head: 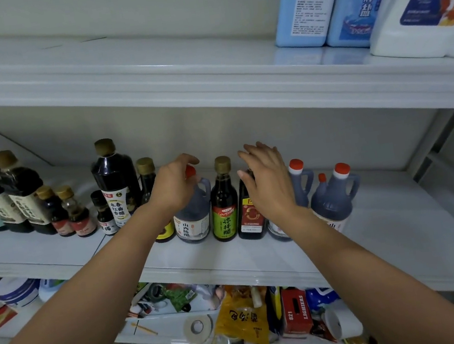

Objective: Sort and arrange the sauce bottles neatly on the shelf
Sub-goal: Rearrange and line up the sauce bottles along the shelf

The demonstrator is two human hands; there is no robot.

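**Desk:** As we look along two bare forearms at the middle shelf [389, 236], what do we say the hands are doing?

**Photographer:** We say the left hand [176, 183] has its fingers curled over the red cap and neck of the grey vinegar jug [195, 223], which stands upright near the shelf's front edge. The right hand [267, 177] is spread, fingers nearly straight, over the top of the red-label bottle [251, 218]. Its palm hides the cap, so we cannot tell whether it touches.

**Desk:** And between them?

**Photographer:** We have the green-label vinegar bottle [224, 204], gold-capped, just beside both. Left of the jug, the left wrist covers much of a yellow-label bottle [146, 177]. Next come the tall dark vinegar bottle [115, 184] and the small sauce bottles [79, 216]. A cluster of big dark bottles [16, 195] stands at the far left.

**Desk:** What blocks our view on the right?

**Photographer:** The right forearm crosses a low container [279, 233] that we cannot identify. It also crosses part of the white label on the large red-capped jug [337, 197]. A slimmer red-capped jug [301, 181] stands behind the wrist.

**Desk:** Surroundings?

**Photographer:** On the upper shelf [148, 75] we see blue detergent jugs [307, 3] beside a white jug [415, 8]. Below, a tape roll [198, 327], a yellow bag [242, 318] and a red box [296, 313] crowd together.
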